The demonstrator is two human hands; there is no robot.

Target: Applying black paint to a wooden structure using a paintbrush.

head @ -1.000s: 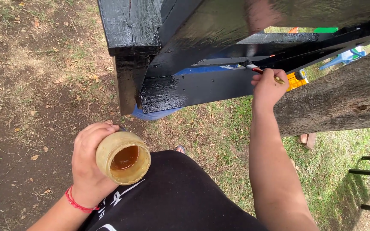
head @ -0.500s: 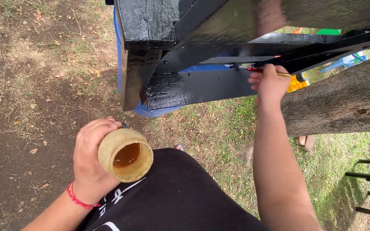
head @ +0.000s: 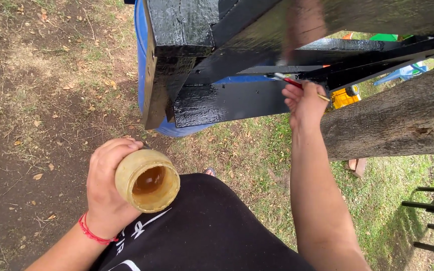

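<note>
Since the earlier frame the right hand [head: 305, 103], closed on a red paintbrush [head: 297, 84], moved left along the black wooden frame [head: 217, 100] at upper centre, while the left hand [head: 107, 188] grips a yellowish jar [head: 147, 180] at lower left.

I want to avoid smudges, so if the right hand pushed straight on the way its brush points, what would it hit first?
The right hand aims its paintbrush up-left at the black-painted beam, which would likely be met first; the bristles seem at its surface already, though depth is unclear.

Soft daylight — sharp, top edge blurred.
</note>
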